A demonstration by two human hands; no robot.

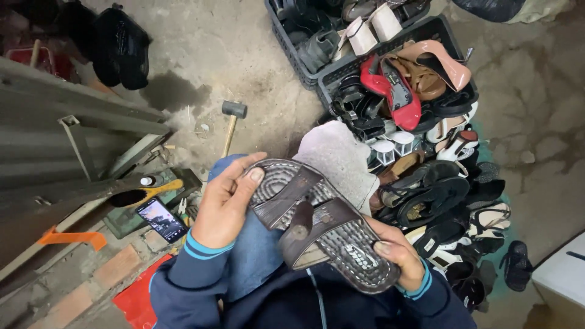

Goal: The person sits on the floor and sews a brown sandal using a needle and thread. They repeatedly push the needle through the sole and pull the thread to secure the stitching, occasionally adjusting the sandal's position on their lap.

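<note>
rough, stained concrete floor (244,55) fills the background, with a clear patch left open between the grey metal frame (73,140) on the left and the heaps of footwear on the right. a brown sandal (323,222) with a ribbed footbed and crossed straps is held over the lap, tilted from upper left to lower right. the left hand (225,204) is wrapped around the upper end of the sandal, thumb pressed on the footbed. the right hand (396,253) is closed on the lower end, fingers curled under the sole edge and thumb on top. a mallet (231,122) is seen lying on the floor just beyond the knee, near a dark wet stain. a phone (161,219) with a lit screen is set beside a yellow-handled brush (146,194) at the left. two dark plastic crates (378,61) crammed with shoes are placed at the upper right, and a loose pile of sandals (451,207) is spread below them, close against the right arm, leaving little free space on that side. a grey cloth (338,155) is draped just behind the sandal.
</note>
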